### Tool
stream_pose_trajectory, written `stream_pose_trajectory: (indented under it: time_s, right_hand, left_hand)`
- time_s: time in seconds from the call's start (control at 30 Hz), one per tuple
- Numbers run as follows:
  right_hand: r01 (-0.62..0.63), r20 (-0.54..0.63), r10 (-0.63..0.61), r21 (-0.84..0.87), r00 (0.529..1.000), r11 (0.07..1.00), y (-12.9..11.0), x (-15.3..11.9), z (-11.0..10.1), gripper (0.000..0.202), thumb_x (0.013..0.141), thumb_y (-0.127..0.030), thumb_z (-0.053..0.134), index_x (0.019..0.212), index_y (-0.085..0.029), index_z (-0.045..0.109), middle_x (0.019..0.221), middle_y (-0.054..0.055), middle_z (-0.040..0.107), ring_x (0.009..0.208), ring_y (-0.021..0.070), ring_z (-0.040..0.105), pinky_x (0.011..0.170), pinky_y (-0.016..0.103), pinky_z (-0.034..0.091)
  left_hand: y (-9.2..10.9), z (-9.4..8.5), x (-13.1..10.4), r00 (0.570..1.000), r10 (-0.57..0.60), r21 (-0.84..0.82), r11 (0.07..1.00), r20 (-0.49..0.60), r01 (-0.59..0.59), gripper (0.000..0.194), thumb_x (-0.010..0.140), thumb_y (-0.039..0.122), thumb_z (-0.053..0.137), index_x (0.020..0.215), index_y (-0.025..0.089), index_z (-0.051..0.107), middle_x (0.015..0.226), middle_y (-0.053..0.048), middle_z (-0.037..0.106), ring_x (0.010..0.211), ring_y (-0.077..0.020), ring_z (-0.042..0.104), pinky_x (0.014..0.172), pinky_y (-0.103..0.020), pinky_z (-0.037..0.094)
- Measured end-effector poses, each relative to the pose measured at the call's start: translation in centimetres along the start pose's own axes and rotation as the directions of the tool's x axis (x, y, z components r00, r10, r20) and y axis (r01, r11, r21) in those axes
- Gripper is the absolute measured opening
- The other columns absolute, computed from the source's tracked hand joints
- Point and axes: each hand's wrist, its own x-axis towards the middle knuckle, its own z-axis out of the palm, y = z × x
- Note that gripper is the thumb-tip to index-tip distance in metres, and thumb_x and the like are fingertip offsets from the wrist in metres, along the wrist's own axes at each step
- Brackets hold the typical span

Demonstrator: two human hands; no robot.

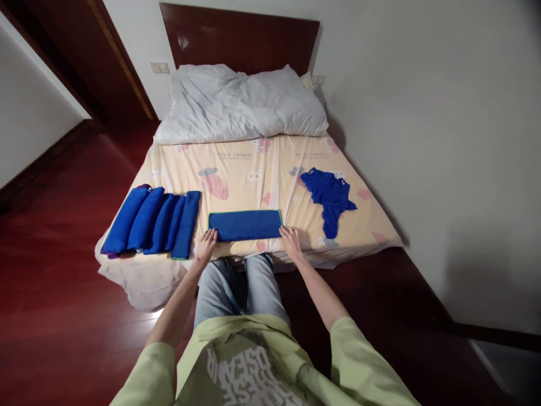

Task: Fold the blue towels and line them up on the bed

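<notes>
A blue towel with thin green edging lies flat in a long folded strip near the front edge of the bed. My left hand is closed on its near left corner. At the near right corner, my right hand has its fingers closed on the edge in the same way. To the left, several folded blue towels lie side by side in a row, and some purple cloth shows at the leftmost one. A crumpled blue cloth lies in a loose heap on the right.
The bed has a pale yellow printed sheet. A rumpled white quilt lies across its far end, before a dark wooden headboard. A white wall stands to the right, and dark red floor shows at the left.
</notes>
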Motion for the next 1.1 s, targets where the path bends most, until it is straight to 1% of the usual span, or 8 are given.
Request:
stream_pose_trajectory:
  time_s: [0.13, 0.23, 0.37, 0.43, 0.53, 0.67, 0.8, 1.1]
  right_hand:
    - [0.031, 0.011, -0.031, 0.045, 0.999, 0.999, 0.5, -3.0, -0.5, 0.054, 0.091, -0.008, 0.04, 0.137, -0.02, 0.065, 0.143, 0.01, 0.061, 0.128, 0.0351, 0.052, 0.104, 0.054, 0.038]
    - [0.022, -0.009, -0.021, 0.162, 1.0, 0.987, 0.7, -4.4, 0.1, 0.053, 0.087, -0.007, 0.042, 0.131, -0.021, 0.068, 0.138, 0.009, 0.065, 0.125, 0.0304, 0.056, 0.106, 0.05, 0.041]
    - [-0.075, -0.096, 0.134, 0.464, 0.986, 0.883, 1.2, -3.6, 1.2, 0.051, 0.078, -0.011, 0.044, 0.12, -0.017, 0.071, 0.124, 0.01, 0.072, 0.119, 0.0249, 0.061, 0.107, 0.043, 0.045]
    - [-0.137, -0.07, 0.224, 0.607, 0.972, 0.783, 1.7, -2.7, 1.5, 0.044, 0.076, -0.018, 0.048, 0.113, -0.017, 0.071, 0.114, 0.011, 0.074, 0.108, 0.0246, 0.066, 0.101, 0.042, 0.049]
    - [-0.22, -0.006, 0.322, 0.718, 0.947, 0.66, 2.3, -1.8, 2.0, 0.03, 0.076, -0.035, 0.055, 0.096, -0.017, 0.069, 0.093, 0.008, 0.074, 0.088, 0.0238, 0.067, 0.086, 0.039, 0.053]
    - [-0.28, 0.021, 0.411, 0.764, 0.912, 0.581, 2.4, -1.3, 2.4, 0.038, 0.075, -0.057, 0.058, 0.08, -0.02, 0.06, 0.073, 0.003, 0.065, 0.071, 0.0201, 0.059, 0.071, 0.032, 0.049]
    - [-0.265, -0.024, 0.455, 0.785, 0.89, 0.56, 2.2, -0.9, 2.6, 0.05, 0.077, -0.071, 0.055, 0.078, -0.02, 0.058, 0.073, 0.002, 0.062, 0.07, 0.0191, 0.055, 0.069, 0.03, 0.046]
    - [-0.286, -0.038, 0.491, 0.772, 0.87, 0.567, 2.5, -1.2, 2.6, 0.058, 0.076, -0.078, 0.055, 0.074, -0.02, 0.062, 0.072, 0.006, 0.064, 0.069, 0.0212, 0.056, 0.068, 0.033, 0.045]
  left_hand:
    - [-0.4, -0.1, -2.8, 0.998, 0.056, -0.06, 0.997, -0.003, -0.056, 0.063, 0.082, 0.002, 0.039, 0.141, 0.012, 0.057, 0.149, -0.018, 0.053, 0.145, -0.0284, 0.044, 0.123, -0.049, 0.033]
    - [-0.6, 0.4, -4.3, 1.0, 0.014, -0.182, 0.983, -0.026, -0.019, 0.061, 0.079, 0.002, 0.04, 0.134, 0.013, 0.063, 0.144, -0.015, 0.059, 0.142, -0.0255, 0.048, 0.121, -0.045, 0.038]
    - [-0.6, 0.6, -4.3, 0.98, -0.168, -0.387, 0.915, -0.104, 0.116, 0.056, 0.074, 0.008, 0.046, 0.125, 0.017, 0.066, 0.134, -0.011, 0.067, 0.131, -0.0253, 0.059, 0.117, -0.044, 0.043]
    - [-0.5, 0.5, -4.1, 0.951, -0.273, -0.468, 0.866, -0.146, 0.177, 0.049, 0.076, 0.014, 0.049, 0.12, 0.019, 0.068, 0.127, -0.01, 0.07, 0.124, -0.0267, 0.064, 0.112, -0.044, 0.046]
    - [-0.1, 0.2, -3.8, 0.895, -0.409, -0.577, 0.78, -0.18, 0.241, 0.037, 0.08, 0.028, 0.054, 0.114, 0.019, 0.068, 0.116, -0.011, 0.074, 0.108, -0.0277, 0.07, 0.099, -0.042, 0.055]
    - [0.3, 0.0, -3.3, 0.837, -0.52, -0.661, 0.691, -0.172, 0.294, 0.037, 0.082, 0.041, 0.057, 0.109, 0.018, 0.067, 0.102, -0.011, 0.075, 0.089, -0.0244, 0.072, 0.084, -0.037, 0.058]
    - [0.6, -0.1, -2.4, 0.782, -0.592, -0.674, 0.66, -0.195, 0.331, 0.039, 0.084, 0.047, 0.055, 0.106, 0.017, 0.066, 0.089, -0.009, 0.072, 0.082, -0.0222, 0.069, 0.076, -0.032, 0.057]
    - [0.4, 0.3, -1.7, 0.731, -0.654, -0.616, 0.663, -0.198, 0.426, 0.042, 0.084, 0.047, 0.056, 0.109, 0.015, 0.069, 0.091, -0.01, 0.073, 0.083, -0.023, 0.069, 0.079, -0.032, 0.055]
